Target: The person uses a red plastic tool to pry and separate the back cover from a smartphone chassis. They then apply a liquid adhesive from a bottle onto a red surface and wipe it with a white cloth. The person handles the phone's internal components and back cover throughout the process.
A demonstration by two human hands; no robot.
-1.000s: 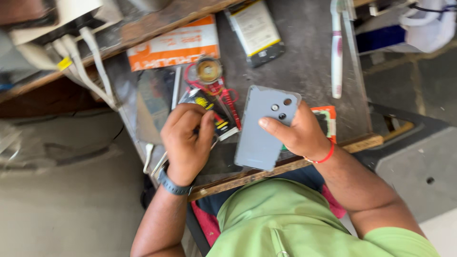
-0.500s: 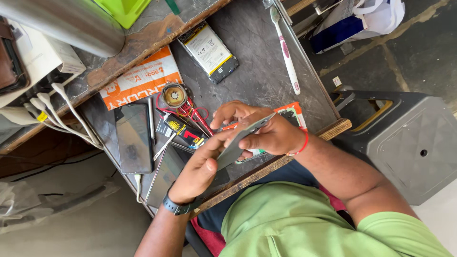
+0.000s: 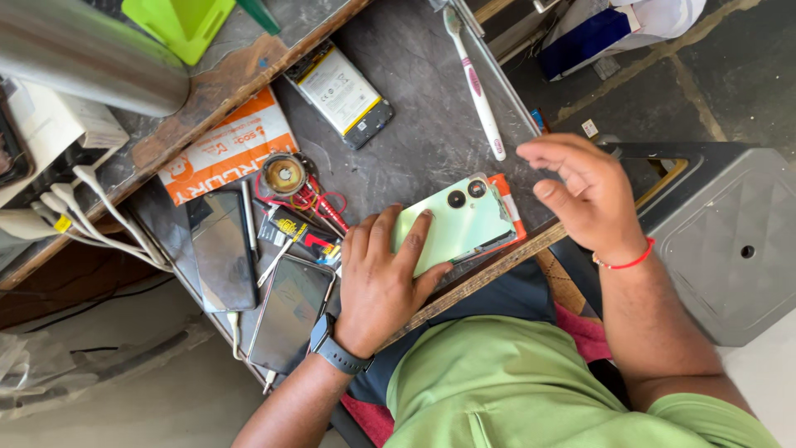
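On the dark, scratched worktable [image 3: 414, 141] lies a flat phone battery with a white label [image 3: 340, 93], and to its right a white toothbrush with a pink stripe [image 3: 474, 83]. An orange and white printed packet [image 3: 225, 151] lies near the wooden edge. Beside it stands a small round brass-coloured part with red wires [image 3: 284, 174]. Two dark phones [image 3: 222, 249] [image 3: 290, 311] lie side by side. White cables [image 3: 99, 211] hang at the left. A bright green plastic piece [image 3: 178, 25] sits at the top.
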